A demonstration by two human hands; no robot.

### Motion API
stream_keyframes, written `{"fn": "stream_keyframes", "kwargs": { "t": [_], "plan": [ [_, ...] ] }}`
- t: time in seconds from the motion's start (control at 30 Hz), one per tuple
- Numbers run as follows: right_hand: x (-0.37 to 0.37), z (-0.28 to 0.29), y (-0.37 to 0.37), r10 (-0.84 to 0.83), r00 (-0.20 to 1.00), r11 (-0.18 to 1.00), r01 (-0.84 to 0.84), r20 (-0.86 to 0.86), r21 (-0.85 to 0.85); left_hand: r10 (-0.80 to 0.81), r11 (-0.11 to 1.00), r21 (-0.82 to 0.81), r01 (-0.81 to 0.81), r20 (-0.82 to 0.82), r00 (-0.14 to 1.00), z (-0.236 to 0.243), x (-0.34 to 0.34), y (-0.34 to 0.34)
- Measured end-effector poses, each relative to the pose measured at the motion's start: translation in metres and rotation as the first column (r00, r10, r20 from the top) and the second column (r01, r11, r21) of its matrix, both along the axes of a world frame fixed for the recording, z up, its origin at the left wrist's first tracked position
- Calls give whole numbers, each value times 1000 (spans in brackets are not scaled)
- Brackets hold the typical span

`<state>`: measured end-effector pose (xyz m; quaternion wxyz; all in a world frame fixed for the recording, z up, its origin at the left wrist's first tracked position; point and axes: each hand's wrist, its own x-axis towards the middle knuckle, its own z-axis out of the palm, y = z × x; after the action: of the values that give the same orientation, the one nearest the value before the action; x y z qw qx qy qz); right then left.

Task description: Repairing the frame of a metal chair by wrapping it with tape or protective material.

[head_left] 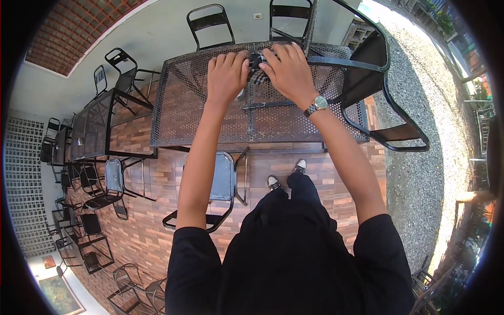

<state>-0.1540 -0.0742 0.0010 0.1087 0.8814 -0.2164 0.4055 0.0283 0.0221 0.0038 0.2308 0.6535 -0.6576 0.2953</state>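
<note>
My left hand (228,76) and my right hand (286,73) are side by side above the far middle of a perforated metal table (189,126). Between them is a small black and grey patterned cloth item (258,71), perhaps a glove, with both hands' fingers curled on it; its exact shape is partly hidden. A black metal folding chair (367,68) rests on the table's right end, its frame reaching across the top behind my right wrist, which wears a watch.
A chair (220,178) stands at the table's near side, left of my feet. Two chairs (210,21) are against the back wall. More tables (84,142) and chairs fill the left side. A gravel strip (415,205) borders the tiled floor at the right.
</note>
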Motion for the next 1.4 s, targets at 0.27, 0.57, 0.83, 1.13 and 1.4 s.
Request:
{"fn": "stream_keyframes", "kwargs": {
  "t": [0.27,0.57,0.83,1.13,1.4],
  "plan": [
    [19,0,10,-59,998,998,59,18,-16,-91,992,-93,80,-121,988,-8,7,2],
    [-8,-1,-1,-7,992,997,-2,-125,-74,-162,985,-80,151,-166,973,-3,9,4],
    [15,-3,13,-45,995,999,44,-84,-20,-146,987,-105,122,-268,952,-6,0,2],
    [-3,-4,3,53,998,998,-54,-35,-23,-168,986,-66,155,-274,947,-2,6,6],
    [27,-10,21,-8,999,997,4,46,73,-91,992,-106,65,-267,960,-7,-4,-2]
  ]
}}
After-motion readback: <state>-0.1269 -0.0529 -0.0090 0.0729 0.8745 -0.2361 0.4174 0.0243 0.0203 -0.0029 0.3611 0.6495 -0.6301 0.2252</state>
